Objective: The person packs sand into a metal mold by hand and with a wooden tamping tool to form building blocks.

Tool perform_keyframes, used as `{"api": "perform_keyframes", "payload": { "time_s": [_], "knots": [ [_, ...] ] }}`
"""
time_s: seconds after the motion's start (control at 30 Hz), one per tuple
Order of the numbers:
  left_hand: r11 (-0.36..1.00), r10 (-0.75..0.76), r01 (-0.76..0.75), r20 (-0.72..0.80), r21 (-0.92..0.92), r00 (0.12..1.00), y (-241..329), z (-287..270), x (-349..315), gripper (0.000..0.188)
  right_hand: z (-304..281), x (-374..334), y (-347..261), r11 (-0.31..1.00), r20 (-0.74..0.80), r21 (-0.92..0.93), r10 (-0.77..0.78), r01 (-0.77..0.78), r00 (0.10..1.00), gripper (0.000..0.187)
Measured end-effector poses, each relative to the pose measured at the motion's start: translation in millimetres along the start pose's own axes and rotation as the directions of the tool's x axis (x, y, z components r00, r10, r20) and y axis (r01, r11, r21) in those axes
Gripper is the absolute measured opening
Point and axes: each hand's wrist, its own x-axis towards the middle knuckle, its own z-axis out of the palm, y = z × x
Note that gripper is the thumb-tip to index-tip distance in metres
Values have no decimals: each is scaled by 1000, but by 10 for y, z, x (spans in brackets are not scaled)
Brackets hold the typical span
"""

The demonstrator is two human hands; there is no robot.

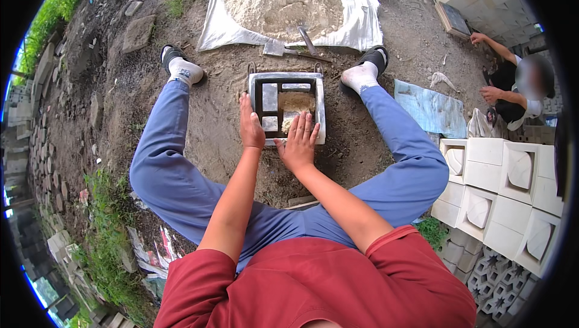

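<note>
A square metal mould (321, 108) lies on the ground between my feet, with grey metal blocks (269, 97) set inside it. Damp sandy mix (295, 101) fills part of its right side. My left hand (251, 124) rests against the mould's left wall, fingers straight and close together. Over the near right part of the mould lies my right hand (298, 144), its fingers stretched out and touching or just above the mix; exact contact cannot be told. Neither hand holds anything. Part of the near rim is hidden by my right hand.
Beyond the mould, a white sheet (211, 32) carries a heap of sandy mix (283, 5). A trowel (307, 41) and a flat metal blade (274, 48) lie at its near edge. At right are a blue sheet (431, 108), stacked pale blocks (485, 162) and a crouching person (512, 83).
</note>
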Motion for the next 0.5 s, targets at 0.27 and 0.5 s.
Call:
{"api": "perform_keyframes", "payload": {
  "time_s": [0.27,0.5],
  "knots": [
    [998,-14,15,9,-60,1000,48,45,22,75,-14,231,132,968,-33,186,-167,170,985,93],
    [996,-37,35,-28,-84,999,-71,5,7,76,-149,-99,383,989,-44,97,-109,113,993,106]
  ]
}}
